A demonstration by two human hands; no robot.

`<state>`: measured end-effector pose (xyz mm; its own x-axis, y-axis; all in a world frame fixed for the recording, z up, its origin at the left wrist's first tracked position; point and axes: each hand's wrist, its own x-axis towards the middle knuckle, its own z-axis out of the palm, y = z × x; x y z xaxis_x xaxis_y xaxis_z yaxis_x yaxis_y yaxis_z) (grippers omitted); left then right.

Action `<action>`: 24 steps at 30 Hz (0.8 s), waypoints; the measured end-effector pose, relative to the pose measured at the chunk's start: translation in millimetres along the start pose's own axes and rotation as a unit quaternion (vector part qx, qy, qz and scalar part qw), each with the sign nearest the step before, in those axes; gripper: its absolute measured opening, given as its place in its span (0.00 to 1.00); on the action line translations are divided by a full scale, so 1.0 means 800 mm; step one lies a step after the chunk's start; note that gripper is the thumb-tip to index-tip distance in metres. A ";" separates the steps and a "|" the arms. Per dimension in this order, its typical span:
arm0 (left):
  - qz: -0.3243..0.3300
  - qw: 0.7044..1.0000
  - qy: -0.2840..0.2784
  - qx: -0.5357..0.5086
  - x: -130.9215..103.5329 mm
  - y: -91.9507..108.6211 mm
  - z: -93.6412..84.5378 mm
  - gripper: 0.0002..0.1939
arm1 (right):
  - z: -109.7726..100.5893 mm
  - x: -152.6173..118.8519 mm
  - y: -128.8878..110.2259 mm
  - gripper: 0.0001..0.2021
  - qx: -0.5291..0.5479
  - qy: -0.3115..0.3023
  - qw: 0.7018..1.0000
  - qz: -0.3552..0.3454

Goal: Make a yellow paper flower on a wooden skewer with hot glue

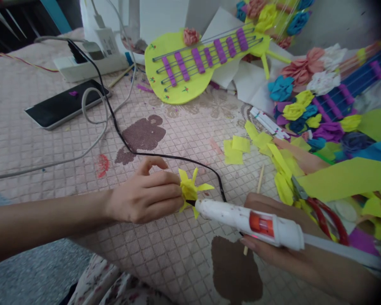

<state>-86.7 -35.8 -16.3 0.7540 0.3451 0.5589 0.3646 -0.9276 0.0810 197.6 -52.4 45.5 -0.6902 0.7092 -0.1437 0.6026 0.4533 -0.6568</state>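
Above the quilted cloth, the left hand (149, 192) pinched a yellow paper flower (189, 189), probably light and easily crushed, best held at its base; the right hand (273, 237) gripped a white glue gun (222, 213), nozzle against it.

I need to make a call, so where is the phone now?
In the head view, the black phone lies at upper left, just in front of the white power strip, a pale cable looping over it.

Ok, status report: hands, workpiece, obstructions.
Left hand holding yellow paper flower. Right hand gripping white glue gun, nozzle at flower. Black cord just beyond, clear of the flower.
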 end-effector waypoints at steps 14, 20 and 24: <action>0.011 1.000 0.007 0.011 0.007 0.001 -0.002 0.09 | -0.003 -0.001 -0.002 0.10 -0.045 -0.045 0.998 0.011; 0.010 1.000 -0.013 0.015 0.007 0.000 0.000 0.09 | 0.001 0.001 0.000 0.10 -0.056 -0.046 0.997 0.012; 0.016 1.000 -0.011 0.018 0.008 -0.001 0.000 0.11 | 0.005 0.001 0.003 0.11 -0.059 -0.030 0.998 0.020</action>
<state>-82.0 -32.9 -12.4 0.7770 0.3195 0.5424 0.3602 -0.9323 0.0333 197.0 -52.6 41.0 -0.6857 0.6958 -0.2138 0.6699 0.4883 -0.5593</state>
